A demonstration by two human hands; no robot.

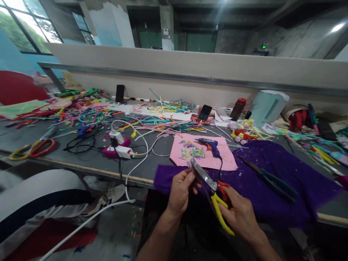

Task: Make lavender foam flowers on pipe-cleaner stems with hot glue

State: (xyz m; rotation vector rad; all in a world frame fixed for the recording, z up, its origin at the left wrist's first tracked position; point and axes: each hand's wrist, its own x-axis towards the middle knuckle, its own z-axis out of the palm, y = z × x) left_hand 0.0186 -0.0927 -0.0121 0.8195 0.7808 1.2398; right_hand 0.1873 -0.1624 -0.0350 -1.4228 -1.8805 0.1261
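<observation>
My right hand (pixel 240 210) is wrapped round the handles of a pair of scissors (pixel 204 174), one yellow and one red. Its metal blades point up and left, to the fingertips of my left hand (pixel 179 190). Those fingers are pinched on a small pale lilac piece (pixel 189 164) at the blade tips; its kind is hard to make out. Just beyond lies a pink sheet (pixel 178 145) with short pastel cut pieces (pixel 192 150) and a blue glue gun (pixel 213 146). Under the right side spreads a purple cloth (pixel 252 152), with long-nosed pliers (pixel 269 179) on it.
A power strip (pixel 118 149) with a white cable (pixel 148 139) stands left of the pink sheet. Pipe cleaners (pixel 92 113) heap along the table's back. A phone (pixel 204 112), a bottle (pixel 238 108) and a pale green jug (pixel 268 108) stand behind. Another person's leg (pixel 46 195) is at left.
</observation>
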